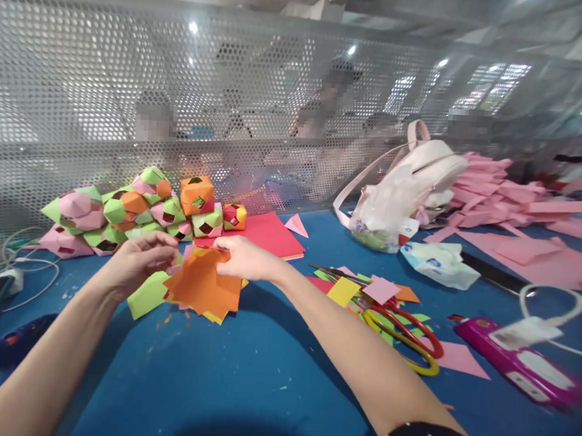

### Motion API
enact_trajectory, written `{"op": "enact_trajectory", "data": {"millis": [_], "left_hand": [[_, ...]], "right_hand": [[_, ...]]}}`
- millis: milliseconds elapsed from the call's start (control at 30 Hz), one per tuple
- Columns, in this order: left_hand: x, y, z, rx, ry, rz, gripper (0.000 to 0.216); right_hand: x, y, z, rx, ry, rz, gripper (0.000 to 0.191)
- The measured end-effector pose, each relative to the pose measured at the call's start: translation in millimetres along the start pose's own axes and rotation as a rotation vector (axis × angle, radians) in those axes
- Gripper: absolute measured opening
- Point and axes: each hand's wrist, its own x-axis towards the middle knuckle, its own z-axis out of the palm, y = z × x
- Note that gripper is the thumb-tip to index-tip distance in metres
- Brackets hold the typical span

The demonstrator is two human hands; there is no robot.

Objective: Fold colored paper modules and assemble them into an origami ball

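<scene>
Orange paper sheets [202, 282] hang over the blue table, with my right hand [244, 258] closed on their upper right edge. A little yellow paper shows beneath them. To their left is my left hand [145, 259], fingers curled together, at the papers' upper left corner. A bit of green shows by its fingertips; whether it is pinched there I cannot make out. Under that hand lies a light green paper piece [148, 295]. Behind both hands, folded paper shapes [125, 209] in green, pink and orange are piled up. Red sheets [265, 233] lie flat behind my right hand.
Scissors [411, 341] with red and yellow handles lie among paper scraps at right. Beyond are a purple power strip [512, 360], a tissue pack [437, 265], a pale backpack [414, 179] and pink paper [501, 196]. A perforated metal screen [260, 67] stands behind; a blue tool [14, 343] lies left.
</scene>
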Motion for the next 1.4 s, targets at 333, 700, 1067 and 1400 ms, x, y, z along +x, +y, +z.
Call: {"op": "enact_trajectory", "data": {"millis": [333,700,1067,1400], "left_hand": [[10.6,-63.0,-43.5,1.001,0.094,-0.116,0.065],[8.6,-61.4,-33.9,1.283,-0.066,-0.128,0.058],[2.4,-69.4,-22.7,1.324,-0.051,-0.177,0.078],[28.2,-70.6,-36.1,1.268,-0.169,-0.279,0.034]], "right_hand": [[3.2,16.1,-24.7,0.172,0.211,0.088,0.011],[1.4,15.6,-21.5,0.2,0.222,0.086,0.015],[-3.8,31.4,-29.5,0.147,0.278,0.119,0.015],[-1.4,33.8,-25.0,0.134,0.252,0.101,0.013]]}}
